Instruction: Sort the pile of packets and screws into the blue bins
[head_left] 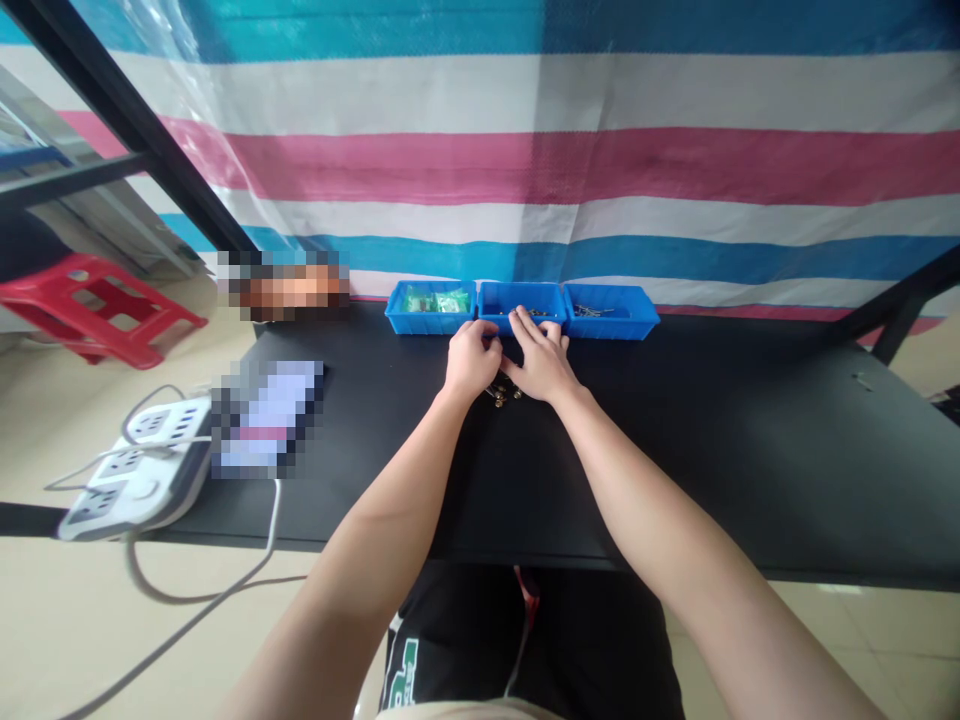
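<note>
My left hand [472, 359] is at the front of the middle blue bin [525, 295], its fingers curled together; what they hold, if anything, is hidden. Close beside it, my right hand [545, 362] has its index and middle fingers stretched out over the bin's front rim, the others bent. The right thumb reaches toward the left hand. Small brass-coloured metal pieces [500, 396] lie on the black table [675, 440] between and below both hands. More small pieces show inside the middle bin, partly covered by my fingers.
The left blue bin [431, 328] holds green-and-clear packets [439, 302]; the right one [630, 322] has thin metal screws or pins [592, 311]. A blurred phone-like device [270, 415] and a white power strip [142, 470] with cables sit left. A red stool [105, 300] stands beyond.
</note>
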